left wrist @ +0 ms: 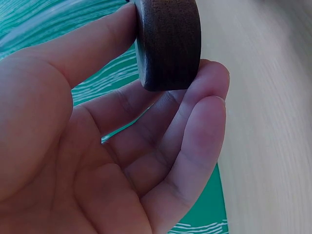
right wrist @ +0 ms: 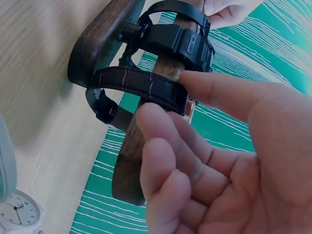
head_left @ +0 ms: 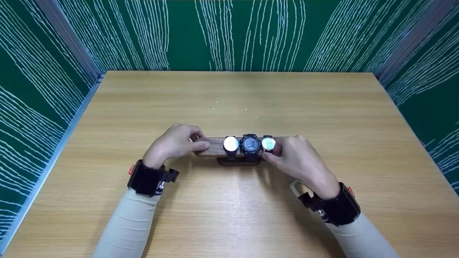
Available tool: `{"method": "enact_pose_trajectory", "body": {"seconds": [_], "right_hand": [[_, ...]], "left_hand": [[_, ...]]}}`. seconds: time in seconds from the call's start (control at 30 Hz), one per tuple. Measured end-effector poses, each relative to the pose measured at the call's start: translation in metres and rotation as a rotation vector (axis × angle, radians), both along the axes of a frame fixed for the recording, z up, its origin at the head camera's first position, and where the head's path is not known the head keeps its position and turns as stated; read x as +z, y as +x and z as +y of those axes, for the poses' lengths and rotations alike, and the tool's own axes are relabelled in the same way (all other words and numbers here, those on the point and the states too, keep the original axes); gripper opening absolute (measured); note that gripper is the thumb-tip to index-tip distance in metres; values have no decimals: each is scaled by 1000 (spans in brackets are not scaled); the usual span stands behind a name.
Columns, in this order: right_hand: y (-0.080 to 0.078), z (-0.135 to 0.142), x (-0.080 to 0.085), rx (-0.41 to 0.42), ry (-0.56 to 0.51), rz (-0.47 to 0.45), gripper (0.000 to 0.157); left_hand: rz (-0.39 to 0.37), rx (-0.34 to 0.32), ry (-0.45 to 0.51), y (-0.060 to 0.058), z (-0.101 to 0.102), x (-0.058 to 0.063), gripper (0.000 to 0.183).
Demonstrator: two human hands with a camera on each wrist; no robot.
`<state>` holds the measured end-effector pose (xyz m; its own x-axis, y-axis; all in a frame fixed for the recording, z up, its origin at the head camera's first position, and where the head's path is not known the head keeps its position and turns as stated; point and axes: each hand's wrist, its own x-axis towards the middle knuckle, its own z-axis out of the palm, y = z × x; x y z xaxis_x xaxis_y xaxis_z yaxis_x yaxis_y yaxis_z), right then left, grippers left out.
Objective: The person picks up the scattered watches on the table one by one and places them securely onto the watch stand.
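The wooden stand [head_left: 211, 147] sits at the middle of the head frame, a bar raised over a smaller base [head_left: 238, 162]. Three watches are looped on the bar: a bright-faced watch [head_left: 231, 144] at frame centre, a chunky black watch [head_left: 250, 144] just beside it, and a small round watch [head_left: 268, 143] furthest right. The left hand [head_left: 175, 141] pinches the bar's left end, thumb on one side and fingers on the other. The right hand [head_left: 299, 156] is closed to a light pinch, thumb and fingertips about the small watch's dark strap [right wrist: 136, 83] where it wraps the bar.

To seat that watch well, I would keep the left hand's hold firm so the bar does not twist, ease the strap by its edges rather than its face, and turn the dial to match its neighbours without nudging the black watch. The strap looks loose below the bar, so it may swing.

A white watch [right wrist: 19, 209] shows in the lower left of the right wrist view; what supports it I cannot tell. The table [head_left: 226, 215] is pale, with a few light specks above frame centre. Green walls [head_left: 183, 36] streaked with white lines enclose it, and grey posts [head_left: 68, 39] slant through the upper corners.
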<state>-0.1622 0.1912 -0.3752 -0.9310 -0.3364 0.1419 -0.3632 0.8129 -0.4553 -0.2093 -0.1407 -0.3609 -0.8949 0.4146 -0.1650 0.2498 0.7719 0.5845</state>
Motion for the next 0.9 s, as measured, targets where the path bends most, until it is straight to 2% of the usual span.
{"method": "enact_pose_trajectory", "body": {"seconds": [0.2, 0.43, 0.6, 0.77, 0.9], "right_hand": [[0, 6, 8, 32, -11, -74, 27], [0, 25, 24, 6, -59, -180, 16], [-6, 43, 33, 8, -56, -141, 10], [-12, 63, 37, 13, -13, -101, 10], [-18, 75, 34, 42, 29, -75, 13]], "left_hand": [[-2, 1, -2, 0, 0, 0, 31], [3, 1, 4, 0, -1, 1, 31], [26, 28, 12, 0, -2, 4, 31], [116, 38, 29, 0, -2, 7, 30], [199, 24, 64, 1, 0, 8, 30]]}}
